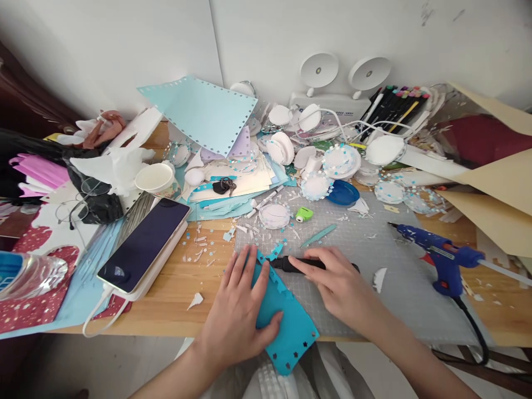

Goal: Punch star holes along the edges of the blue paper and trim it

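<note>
My left hand (241, 310) lies flat with fingers spread, pressing on a bright blue sheet of paper (286, 327). Small shapes are punched along the sheet's edges, and its lower corner hangs past the table edge. My right hand (338, 282) is wrapped round a black utility knife (301, 265), its tip pointing left at the sheet's upper edge beside my left fingers. The blade itself is too small to make out. A narrow cut strip of blue paper (276, 252) sits just above the tip. Under the knife is a grey cutting mat (399, 288).
A blue glue gun (444, 252) rests at right. A green punch (304, 214) and a teal stick (319, 235) lie above the knife. White paper discs (274, 215) crowd the back. Left are a phone (145, 244), a paper cup (154, 180) and a water bottle (33, 274).
</note>
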The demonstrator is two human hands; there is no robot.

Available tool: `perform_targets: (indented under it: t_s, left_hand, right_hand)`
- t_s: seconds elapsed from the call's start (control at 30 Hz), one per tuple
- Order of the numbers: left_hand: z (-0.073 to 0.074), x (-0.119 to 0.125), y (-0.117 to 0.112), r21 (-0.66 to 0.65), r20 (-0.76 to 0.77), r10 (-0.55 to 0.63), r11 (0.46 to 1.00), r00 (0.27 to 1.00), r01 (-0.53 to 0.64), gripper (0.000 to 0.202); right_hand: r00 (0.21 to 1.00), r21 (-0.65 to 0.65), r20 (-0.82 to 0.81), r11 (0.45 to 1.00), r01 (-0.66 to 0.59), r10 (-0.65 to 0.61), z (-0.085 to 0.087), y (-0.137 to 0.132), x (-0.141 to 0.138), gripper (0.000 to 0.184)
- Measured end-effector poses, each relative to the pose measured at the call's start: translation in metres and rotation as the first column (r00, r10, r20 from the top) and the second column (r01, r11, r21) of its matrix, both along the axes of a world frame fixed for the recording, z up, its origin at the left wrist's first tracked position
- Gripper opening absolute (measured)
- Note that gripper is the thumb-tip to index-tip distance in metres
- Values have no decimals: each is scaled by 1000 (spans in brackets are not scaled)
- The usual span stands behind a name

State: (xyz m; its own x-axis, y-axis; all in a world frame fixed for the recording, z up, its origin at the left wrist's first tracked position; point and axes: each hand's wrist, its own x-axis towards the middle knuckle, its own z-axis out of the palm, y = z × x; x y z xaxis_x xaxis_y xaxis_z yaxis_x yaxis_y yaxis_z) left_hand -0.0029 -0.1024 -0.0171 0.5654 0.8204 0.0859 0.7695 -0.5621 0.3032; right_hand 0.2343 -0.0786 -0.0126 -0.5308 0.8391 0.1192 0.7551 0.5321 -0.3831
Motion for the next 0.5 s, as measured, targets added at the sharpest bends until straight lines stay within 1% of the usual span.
perform_targets:
  t_s: [0.07,0.17,0.27,0.37,0.5]
  left_hand:
    - [0,0,0,2,1,-4,1000,1000,4,72]
    - [0,0,1,2,1,-12,1000,1000,12,72]
    - [-1,0,1,8,4,-11,1000,1000,11,72]
    - [0,0,1,10,5,-10,1000,1000,10,71]
    - [0,0,0,21,-9,-17,1000,1000,17,71]
  right_hand:
    - [1000,-14,5,1000,-11,11,0,2,2,58]
    - [1000,25,4,1000,-1,1,-2,7,4,59]
    - [1000,56,-15,998,-18,19,-5,11,5,61]
    - [999,54,-28,998,-34,35,-4,14,4,62]
    - [1000,44,-17,999,-16,16,-2,16,1,60]
